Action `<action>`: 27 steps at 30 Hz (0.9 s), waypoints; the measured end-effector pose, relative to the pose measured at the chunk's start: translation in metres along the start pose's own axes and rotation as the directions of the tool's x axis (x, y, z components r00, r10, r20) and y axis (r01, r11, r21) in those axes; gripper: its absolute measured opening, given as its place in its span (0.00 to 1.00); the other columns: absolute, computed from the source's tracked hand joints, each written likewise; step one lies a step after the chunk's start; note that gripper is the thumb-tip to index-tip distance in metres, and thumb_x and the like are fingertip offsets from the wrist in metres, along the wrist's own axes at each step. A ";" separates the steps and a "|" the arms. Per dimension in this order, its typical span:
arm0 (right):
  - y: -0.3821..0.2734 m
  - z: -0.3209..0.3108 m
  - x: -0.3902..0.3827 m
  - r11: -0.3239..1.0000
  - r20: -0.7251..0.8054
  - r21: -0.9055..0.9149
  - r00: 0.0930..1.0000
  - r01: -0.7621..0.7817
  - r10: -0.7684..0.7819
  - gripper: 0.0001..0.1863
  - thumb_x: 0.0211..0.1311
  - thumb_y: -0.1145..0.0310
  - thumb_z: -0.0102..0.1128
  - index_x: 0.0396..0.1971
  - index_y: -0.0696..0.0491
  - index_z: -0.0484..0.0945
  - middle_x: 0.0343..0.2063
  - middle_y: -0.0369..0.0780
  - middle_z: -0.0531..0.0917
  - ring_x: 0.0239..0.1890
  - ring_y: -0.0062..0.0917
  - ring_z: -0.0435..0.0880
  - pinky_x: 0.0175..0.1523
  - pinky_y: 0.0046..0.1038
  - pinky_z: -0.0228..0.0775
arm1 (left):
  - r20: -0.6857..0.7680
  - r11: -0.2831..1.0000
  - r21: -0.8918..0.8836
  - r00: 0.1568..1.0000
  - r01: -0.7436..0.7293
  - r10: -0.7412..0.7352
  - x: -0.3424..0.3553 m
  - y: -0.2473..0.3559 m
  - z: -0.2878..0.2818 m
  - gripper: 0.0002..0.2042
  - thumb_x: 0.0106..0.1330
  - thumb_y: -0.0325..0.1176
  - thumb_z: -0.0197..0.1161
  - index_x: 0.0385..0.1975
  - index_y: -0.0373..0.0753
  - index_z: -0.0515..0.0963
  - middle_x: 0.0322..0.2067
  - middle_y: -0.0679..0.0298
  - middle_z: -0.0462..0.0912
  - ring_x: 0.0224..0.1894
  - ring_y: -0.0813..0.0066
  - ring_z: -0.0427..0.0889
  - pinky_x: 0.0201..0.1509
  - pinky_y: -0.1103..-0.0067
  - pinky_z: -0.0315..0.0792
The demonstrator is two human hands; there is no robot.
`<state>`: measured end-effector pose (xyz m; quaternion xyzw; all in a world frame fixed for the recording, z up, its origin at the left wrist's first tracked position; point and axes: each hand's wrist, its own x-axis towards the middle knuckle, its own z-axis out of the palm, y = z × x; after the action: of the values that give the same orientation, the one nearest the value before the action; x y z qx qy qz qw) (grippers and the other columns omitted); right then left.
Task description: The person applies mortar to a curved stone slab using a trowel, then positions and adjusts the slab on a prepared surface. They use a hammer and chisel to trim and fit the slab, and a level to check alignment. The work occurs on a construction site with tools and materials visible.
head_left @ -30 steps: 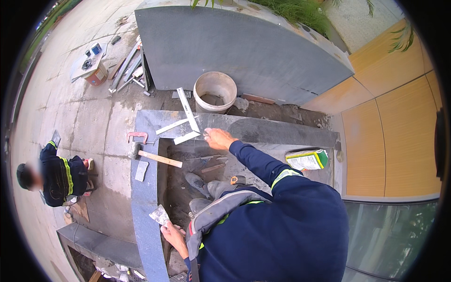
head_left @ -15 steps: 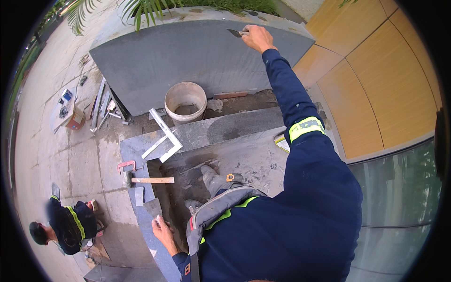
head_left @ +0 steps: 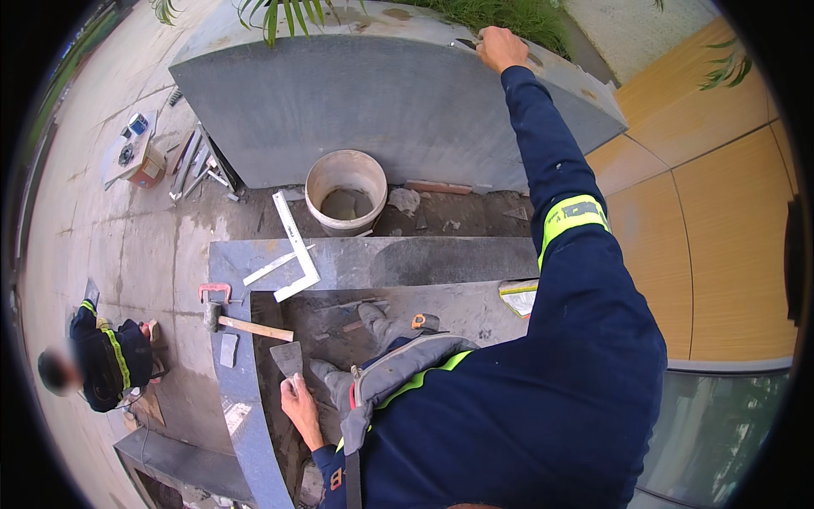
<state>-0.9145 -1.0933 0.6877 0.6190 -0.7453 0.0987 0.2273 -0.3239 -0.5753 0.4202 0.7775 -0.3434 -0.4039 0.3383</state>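
My left hand (head_left: 298,407) grips a wide metal scraper (head_left: 287,358), low at the left inner edge of the stone ledge (head_left: 386,259). At the top of the grey planter wall (head_left: 356,110), my right hand (head_left: 502,49) holds a small dark-bladed tool (head_left: 465,45), like a trowel or knife, against or just over the rim. A white square (head_left: 301,263) lies on the ledge beside a red clamp (head_left: 216,293) and a wooden-handled mallet (head_left: 254,327). A small pale slab (head_left: 229,349) lies below the mallet.
A dirty white bucket (head_left: 344,193) stands behind the ledge. A green-and-white bag (head_left: 517,297) lies under my right arm. A co-worker (head_left: 100,360) crouches at the left, near scrap strips (head_left: 197,161) and a table-topped drum (head_left: 140,161). Wooden panels (head_left: 687,212) and glass (head_left: 729,433) border the right.
My right hand has risen from beside the square to the top of the planter wall with the bladed tool. My left hand still holds the scraper, now turned more upright.
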 end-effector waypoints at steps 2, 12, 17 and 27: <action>0.006 0.012 0.018 0.999 0.016 -0.053 1.000 0.012 -0.011 0.13 0.63 0.65 0.63 0.45 0.48 0.89 0.45 0.50 0.90 0.50 0.51 0.89 0.55 0.52 0.80 | -0.018 0.998 0.054 0.999 -0.035 0.036 -0.001 0.000 0.016 0.18 0.79 0.42 0.61 0.32 0.32 0.75 0.20 0.62 0.78 0.23 0.75 0.74 0.29 0.72 0.70; 0.004 0.023 0.036 0.979 0.073 -0.123 0.985 0.165 -0.157 0.11 0.60 0.65 0.68 0.40 0.53 0.89 0.42 0.50 0.91 0.49 0.51 0.89 0.54 0.50 0.82 | -0.075 0.995 0.097 0.997 -0.016 0.024 -0.001 0.014 0.036 0.19 0.79 0.43 0.60 0.32 0.31 0.74 0.22 0.59 0.79 0.24 0.72 0.75 0.32 0.70 0.71; -0.006 0.006 0.023 0.995 0.078 0.048 0.993 0.083 -0.087 0.15 0.61 0.62 0.69 0.45 0.52 0.91 0.40 0.48 0.91 0.45 0.44 0.91 0.50 0.44 0.83 | -0.085 0.999 0.036 0.996 -0.024 0.027 0.004 0.034 0.042 0.18 0.80 0.43 0.60 0.32 0.34 0.75 0.21 0.63 0.77 0.22 0.76 0.74 0.27 0.74 0.68; -0.092 -0.074 -0.106 0.007 0.172 0.984 0.929 -0.179 -0.327 0.19 0.62 0.66 0.71 0.53 0.55 0.89 0.34 0.31 0.87 0.27 0.10 0.72 0.31 0.16 0.61 | 0.282 0.823 -0.566 0.924 -0.057 0.258 0.030 0.237 0.054 0.14 0.83 0.43 0.54 0.43 0.38 0.78 0.24 0.68 0.78 0.17 0.85 0.69 0.19 0.84 0.61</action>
<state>-0.7954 -0.9879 0.6913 0.6424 -0.4499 0.4676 -0.4078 -0.4194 -0.7395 0.5743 0.5330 -0.3316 -0.5854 0.5131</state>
